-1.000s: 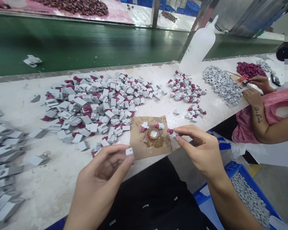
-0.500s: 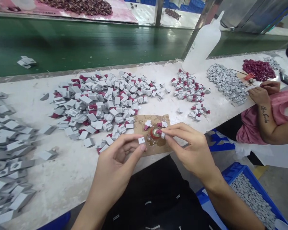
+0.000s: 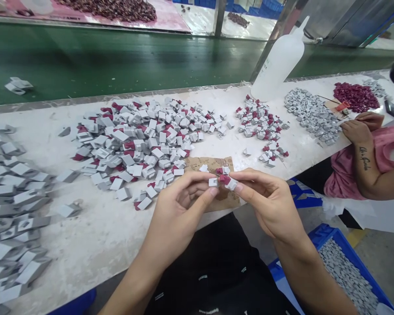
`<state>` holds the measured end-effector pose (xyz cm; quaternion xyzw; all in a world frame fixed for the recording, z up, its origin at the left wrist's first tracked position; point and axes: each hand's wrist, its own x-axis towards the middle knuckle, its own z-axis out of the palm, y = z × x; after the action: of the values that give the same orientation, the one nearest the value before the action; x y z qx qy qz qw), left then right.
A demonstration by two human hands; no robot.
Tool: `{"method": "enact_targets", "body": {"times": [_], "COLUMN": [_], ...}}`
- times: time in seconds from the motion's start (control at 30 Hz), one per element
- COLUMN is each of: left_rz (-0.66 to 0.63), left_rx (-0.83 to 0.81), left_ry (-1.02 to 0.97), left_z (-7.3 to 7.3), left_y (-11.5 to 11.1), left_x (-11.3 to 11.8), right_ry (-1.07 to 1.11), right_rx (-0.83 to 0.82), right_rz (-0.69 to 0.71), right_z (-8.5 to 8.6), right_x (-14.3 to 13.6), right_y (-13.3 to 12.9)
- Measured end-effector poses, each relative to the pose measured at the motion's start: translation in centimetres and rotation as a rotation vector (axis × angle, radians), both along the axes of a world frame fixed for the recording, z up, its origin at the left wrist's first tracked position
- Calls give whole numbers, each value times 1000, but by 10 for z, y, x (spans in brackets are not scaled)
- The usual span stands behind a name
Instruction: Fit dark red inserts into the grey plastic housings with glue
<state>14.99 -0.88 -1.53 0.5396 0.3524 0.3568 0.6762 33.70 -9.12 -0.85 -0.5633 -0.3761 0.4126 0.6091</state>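
Note:
Between thumb and forefinger, my left hand pinches a small grey plastic housing, its slotted end facing right. My right hand grips a small grey and maroon plastic part with the maroon end towards the left. The two pieces are close together; whether they touch I cannot tell. Beneath them lies a piece of brown cardboard, wet in places and partly hidden by my hands. Another grey piece and a grey and maroon piece lie on it.
A heap of grey and maroon parts spreads left of the cardboard, with larger grey housings at far left. A white squeeze bottle stands behind. A co-worker's hands work at right. Behind runs a green conveyor belt.
My hands have come together, the left moving right with its grey housing. My right hand has lifted its part from the round wet spot on the cardboard. Grey pieces on the belt shifted left.

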Motion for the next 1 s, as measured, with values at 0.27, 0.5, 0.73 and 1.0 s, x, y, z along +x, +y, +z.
{"method": "enact_targets", "body": {"times": [0.27, 0.5, 0.73, 1.0], "left_rz": [-16, -45, -198, 217], "left_rx": [-13, 250, 537, 519], "left_ry": [-13, 119, 375, 909], "left_z": [1, 7, 44, 89], "left_y": [-2, 3, 43, 193], "left_x": [2, -5, -16, -3], "right_ry": [-125, -167, -361, -1022], "right_rx": [-11, 32, 13, -242], "right_rz": [18, 135, 194, -258], "right_z": [5, 16, 22, -13], "right_x": [1, 3, 34, 116], "right_y": [0, 1, 27, 116]}}
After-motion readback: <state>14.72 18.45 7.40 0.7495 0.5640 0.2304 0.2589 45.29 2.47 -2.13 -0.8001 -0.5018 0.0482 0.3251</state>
